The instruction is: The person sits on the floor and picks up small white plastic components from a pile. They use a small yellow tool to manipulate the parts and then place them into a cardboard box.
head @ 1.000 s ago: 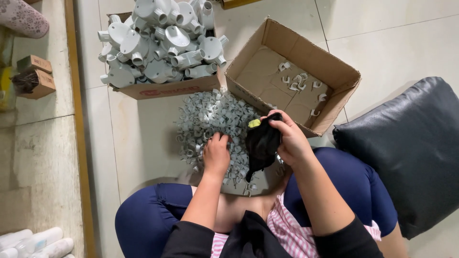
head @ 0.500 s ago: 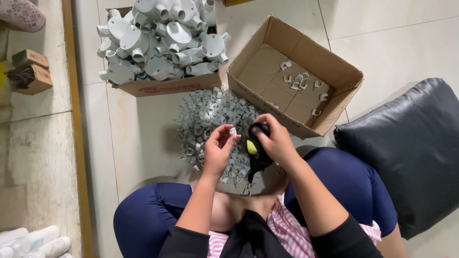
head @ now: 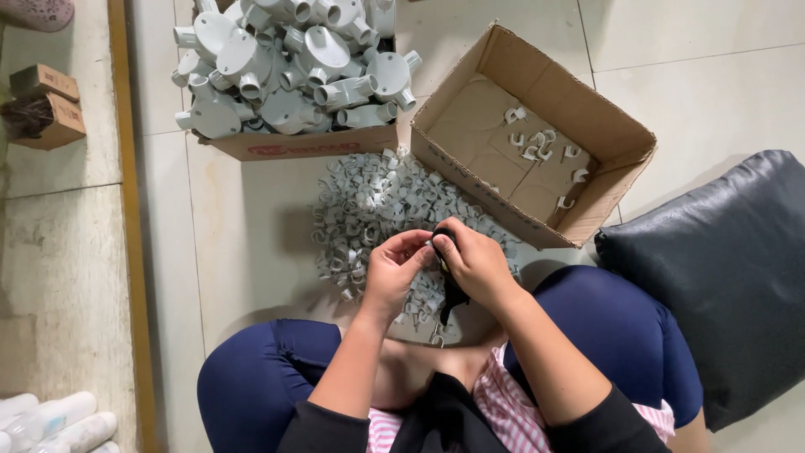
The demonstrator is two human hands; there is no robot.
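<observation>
A heap of small grey plastic pipe clips (head: 369, 210) lies on the tiled floor in front of my knees. My left hand (head: 394, 273) pinches one small clip at its fingertips, right over the near edge of the heap. My right hand (head: 478, 262) is closed around a black hand tool (head: 453, 289), whose handle hangs down below the palm. The two hands meet, fingertips touching at the tool's head. The clip itself is mostly hidden by my fingers.
An open cardboard box (head: 587, 117) at the right holds several finished clips (head: 541, 151). Another box (head: 302, 143) behind the heap is piled with grey conduit junction fittings (head: 285, 59). A black cushion (head: 721, 277) lies at my right. Small cartons (head: 42, 105) sit at the left.
My left hand lifted from the heap with a clip and came up to the tool. My right hand drew the tool down and nearer to me.
</observation>
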